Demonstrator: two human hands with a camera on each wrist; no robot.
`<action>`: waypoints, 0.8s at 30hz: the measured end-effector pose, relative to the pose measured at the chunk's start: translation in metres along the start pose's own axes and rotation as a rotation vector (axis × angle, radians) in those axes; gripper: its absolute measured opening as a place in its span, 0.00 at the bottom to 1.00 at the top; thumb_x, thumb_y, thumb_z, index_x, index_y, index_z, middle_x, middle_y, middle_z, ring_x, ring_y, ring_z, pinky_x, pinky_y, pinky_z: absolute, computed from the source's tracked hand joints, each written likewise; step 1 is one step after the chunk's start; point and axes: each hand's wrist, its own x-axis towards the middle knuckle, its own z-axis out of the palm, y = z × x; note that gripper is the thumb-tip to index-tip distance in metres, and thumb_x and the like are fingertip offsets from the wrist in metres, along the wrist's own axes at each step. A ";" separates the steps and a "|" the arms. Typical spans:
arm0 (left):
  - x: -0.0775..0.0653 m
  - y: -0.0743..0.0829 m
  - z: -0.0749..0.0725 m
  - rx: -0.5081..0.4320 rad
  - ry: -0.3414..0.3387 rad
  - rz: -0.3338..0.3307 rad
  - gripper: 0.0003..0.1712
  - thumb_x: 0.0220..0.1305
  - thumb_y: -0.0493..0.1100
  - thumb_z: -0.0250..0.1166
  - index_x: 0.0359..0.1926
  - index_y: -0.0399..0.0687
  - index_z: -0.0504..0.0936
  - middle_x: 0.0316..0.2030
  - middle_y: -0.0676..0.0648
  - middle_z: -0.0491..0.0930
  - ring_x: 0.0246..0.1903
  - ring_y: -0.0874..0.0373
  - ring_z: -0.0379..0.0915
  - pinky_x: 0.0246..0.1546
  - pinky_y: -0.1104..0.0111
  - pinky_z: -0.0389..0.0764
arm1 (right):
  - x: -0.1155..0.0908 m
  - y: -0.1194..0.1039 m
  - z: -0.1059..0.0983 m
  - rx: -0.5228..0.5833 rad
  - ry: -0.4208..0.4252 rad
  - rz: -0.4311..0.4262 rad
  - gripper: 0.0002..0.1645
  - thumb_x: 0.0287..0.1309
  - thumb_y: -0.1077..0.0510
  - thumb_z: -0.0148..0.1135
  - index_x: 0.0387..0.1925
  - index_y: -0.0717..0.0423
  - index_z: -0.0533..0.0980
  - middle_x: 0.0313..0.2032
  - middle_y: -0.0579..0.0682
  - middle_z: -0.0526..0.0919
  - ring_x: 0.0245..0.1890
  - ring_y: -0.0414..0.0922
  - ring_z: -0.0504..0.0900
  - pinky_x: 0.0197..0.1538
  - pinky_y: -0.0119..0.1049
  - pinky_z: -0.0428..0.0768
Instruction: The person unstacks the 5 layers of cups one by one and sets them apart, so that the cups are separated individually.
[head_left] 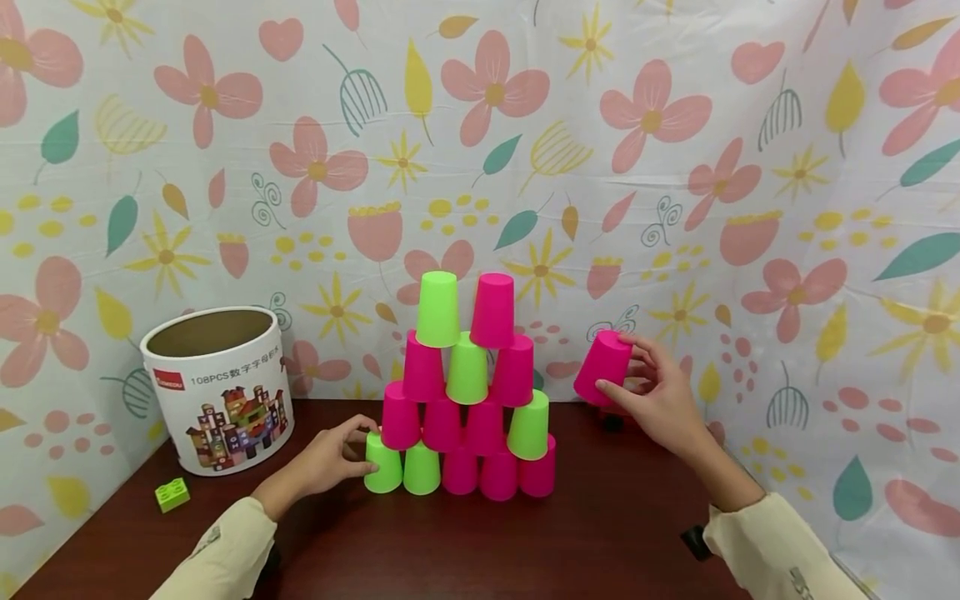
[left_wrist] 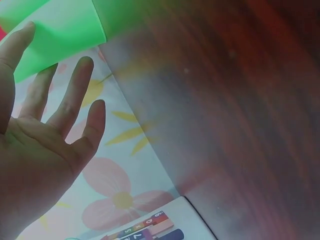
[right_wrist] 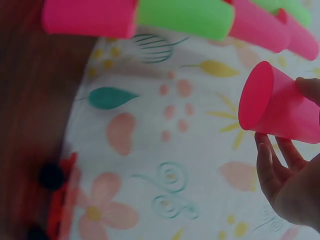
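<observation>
A pyramid of upside-down plastic cups stands on the dark table, its rows mixing pink and green. On top sit a green cup (head_left: 438, 309) and a pink cup (head_left: 493, 311) side by side. To the right of the stack, my right hand (head_left: 660, 392) grips another pink cup (head_left: 603, 367) in the air, mouth down and slightly tilted. The right wrist view shows thumb and fingers on opposite sides of this cup (right_wrist: 285, 107). My left hand (head_left: 333, 454) holds the bottom-left green cup (head_left: 384, 465), thumb at its front and a finger behind it.
A white printed bucket (head_left: 217, 392) stands open at the left, with a small green toy brick (head_left: 172, 495) before it. At the back right, a red object with black wheels (head_left: 612, 419) is partly hidden behind the raised cup. A flowered cloth (head_left: 480, 183) hangs behind the table.
</observation>
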 end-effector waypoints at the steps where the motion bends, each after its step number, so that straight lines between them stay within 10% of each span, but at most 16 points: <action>1: 0.000 0.000 0.000 0.002 0.001 0.000 0.26 0.58 0.45 0.74 0.53 0.54 0.71 0.50 0.39 0.83 0.35 0.57 0.82 0.36 0.66 0.82 | -0.002 0.004 -0.001 -0.007 -0.006 0.003 0.40 0.55 0.66 0.72 0.67 0.54 0.66 0.49 0.59 0.79 0.37 0.38 0.82 0.37 0.27 0.81; 24: 0.001 0.001 -0.001 0.021 -0.013 0.013 0.26 0.58 0.44 0.74 0.53 0.54 0.71 0.49 0.40 0.83 0.34 0.57 0.81 0.36 0.66 0.81 | -0.034 0.097 -0.012 -0.112 -0.169 0.066 0.40 0.50 0.63 0.77 0.63 0.58 0.68 0.50 0.61 0.81 0.43 0.54 0.84 0.38 0.31 0.82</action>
